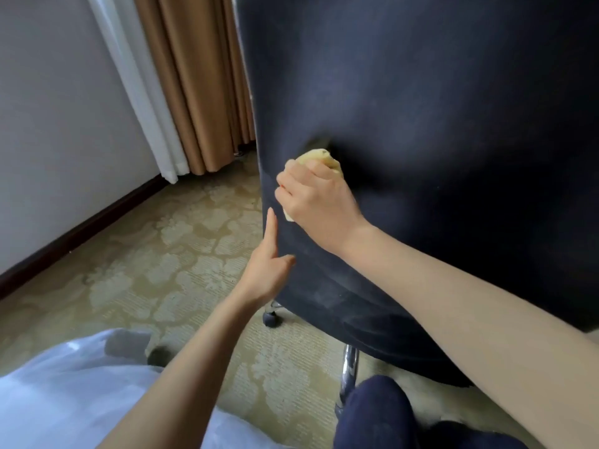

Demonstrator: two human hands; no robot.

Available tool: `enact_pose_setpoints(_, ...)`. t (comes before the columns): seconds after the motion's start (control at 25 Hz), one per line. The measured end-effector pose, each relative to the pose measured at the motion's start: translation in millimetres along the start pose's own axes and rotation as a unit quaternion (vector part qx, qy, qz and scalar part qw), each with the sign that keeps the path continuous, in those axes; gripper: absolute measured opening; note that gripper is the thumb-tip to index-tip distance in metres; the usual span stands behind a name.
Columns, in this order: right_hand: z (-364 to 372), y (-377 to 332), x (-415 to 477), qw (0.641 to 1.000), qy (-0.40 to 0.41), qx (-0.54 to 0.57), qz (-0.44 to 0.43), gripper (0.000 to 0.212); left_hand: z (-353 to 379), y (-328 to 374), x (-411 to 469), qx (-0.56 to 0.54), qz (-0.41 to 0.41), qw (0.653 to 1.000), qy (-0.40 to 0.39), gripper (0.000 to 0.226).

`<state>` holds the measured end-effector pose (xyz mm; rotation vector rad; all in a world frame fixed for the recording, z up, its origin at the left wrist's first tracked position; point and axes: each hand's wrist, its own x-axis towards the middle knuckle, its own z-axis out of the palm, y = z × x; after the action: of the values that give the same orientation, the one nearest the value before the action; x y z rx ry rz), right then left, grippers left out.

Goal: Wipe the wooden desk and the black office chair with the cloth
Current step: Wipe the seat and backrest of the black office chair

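At the bottom edge, a white shirt point(64, 400) is filling the left corner and a knee in dark trousers point(376, 413) is rising on the right, with both bare forearms reaching forward above them. The left hand point(269, 264) is resting against the left edge of the chair point(437, 124), low on its backrest. Its forefinger is pointing straight up along that edge and its thumb is lying on the fabric. The other fingers are hiding behind the hand, so what shows of it is lying open against the chair. Just above it, the right hand point(317, 205) is gripping the cloth point(321, 157), a small yellow one, with its fingers point(293, 181) curling round it and its knuckles facing the camera. It is pressing the cloth into the dark fabric of the backrest, which is denting and creasing around it near the left side. The back of the chair is taking up most of the right half of the view. Below it, a chrome leg point(350, 367) is running down toward the knee and a dark wheel point(271, 317) is sitting on the carpet point(162, 254), which is showing a pale leafy pattern. Beyond the carpet, a dark skirting board point(81, 231) is running along the foot of a white wall point(48, 108). In the far corner a sheer white curtain point(136, 92) is hanging beside a tan curtain point(194, 76), both reaching almost to the floor.
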<state>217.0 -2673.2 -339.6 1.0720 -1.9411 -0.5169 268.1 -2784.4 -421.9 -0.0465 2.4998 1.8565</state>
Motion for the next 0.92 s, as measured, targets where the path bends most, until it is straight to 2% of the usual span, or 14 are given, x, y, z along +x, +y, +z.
enact_pose_setpoints(0.12,4.4,-1.6,-38.2,0.989,-0.075,-0.022,-0.128,0.016,-0.9,2.5,-14.5,-0.005,-0.025,0.999,0.033,0.086)
enact_pose_setpoints(0.28,0.6,8.8,-105.8,0.964,-0.146,-0.031,-0.219,0.016,32.9,11.8,-43.0,-0.026,-0.035,0.999,0.02,0.08)
enact_pose_setpoints(0.44,-18.7,28.0,-174.8,0.945,-0.21,-0.017,-0.251,0.006,80.7,27.9,-60.7,-0.004,-0.012,1.0,-0.015,0.08)
enact_pose_setpoints(0.64,-52.1,73.4,-250.8,0.95,-0.237,0.038,-0.201,0.006,122.9,51.3,-53.6,-0.016,0.021,0.997,0.068,0.084)
enact_pose_setpoints(0.68,-62.7,84.6,-261.3,0.956,-0.217,0.034,-0.192,0.01,129.1,55.5,-52.2,-0.019,0.02,0.997,0.073,0.085)
enact_pose_setpoints(0.76,-79.2,103.8,-269.8,0.972,-0.15,0.017,-0.183,0.034,132.8,59.5,-46.1,-0.008,0.02,0.997,0.068,0.085)
enact_pose_setpoints(0.8,-87.2,111.9,-264.6,0.98,-0.117,0.014,-0.158,0.038,132.8,61.5,-42.5,0.004,0.024,0.998,0.063,0.084)
enact_pose_setpoints(0.92,-94.4,119.8,-220.0,0.995,0.03,-0.001,-0.09,0.028,125.5,64.4,-39.6,0.031,0.045,0.997,0.061,0.079)
